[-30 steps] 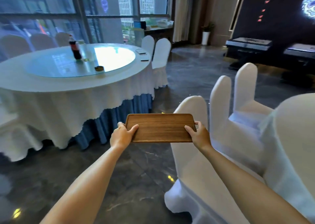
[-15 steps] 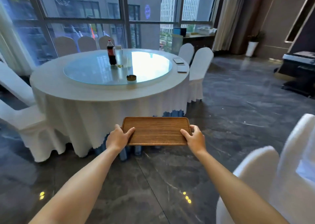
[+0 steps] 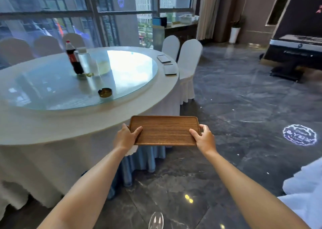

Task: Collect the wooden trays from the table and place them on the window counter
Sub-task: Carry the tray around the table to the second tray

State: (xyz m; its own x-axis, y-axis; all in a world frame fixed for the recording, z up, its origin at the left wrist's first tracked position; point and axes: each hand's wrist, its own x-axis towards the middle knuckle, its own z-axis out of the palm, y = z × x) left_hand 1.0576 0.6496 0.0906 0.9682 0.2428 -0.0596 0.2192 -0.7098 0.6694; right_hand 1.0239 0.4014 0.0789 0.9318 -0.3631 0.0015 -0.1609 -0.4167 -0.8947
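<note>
I have both arms stretched forward, the left hand [image 3: 126, 136] and right hand [image 3: 204, 138] each clamped on a short end of the wooden tray [image 3: 164, 130], thumbs lying on its top face, the other fingers hidden beneath. The tray sits level between my hands, held in the air over the near edge of the round table [image 3: 52, 127]. Past my left hand stands a cola bottle [image 3: 74, 58]; the window counter [image 3: 181, 26] beyond is small and hard to make out
</note>
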